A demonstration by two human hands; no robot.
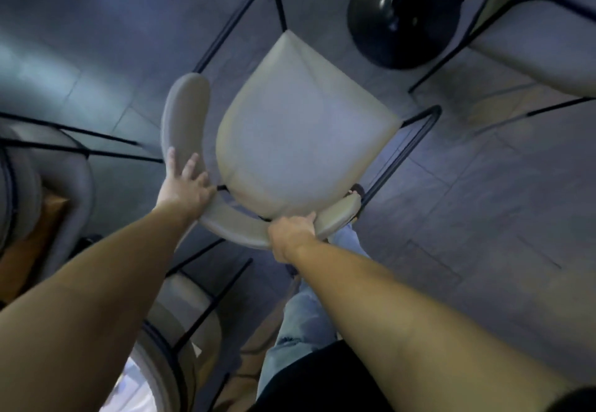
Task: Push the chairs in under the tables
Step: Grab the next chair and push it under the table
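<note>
A beige padded chair (300, 134) with thin black metal legs stands on the tiled floor right below me, seen from above. Its curved padded backrest (183, 114) wraps around the near and left side of the seat. My left hand (187, 182) lies on the left bend of the backrest, fingers spread over the padding. My right hand (292, 234) is clenched around the near right part of the backrest. Beyond the chair's far right corner stands a round black table base (403, 14); the tabletop is out of view.
Another beige chair (541, 47) stands at the upper right. A grey chair (42, 179) sits at the left edge and a further one (180, 324) lies just under my left arm. My jeans-clad leg (303, 315) is behind the held chair. Open floor tiles (483, 218) spread to the right.
</note>
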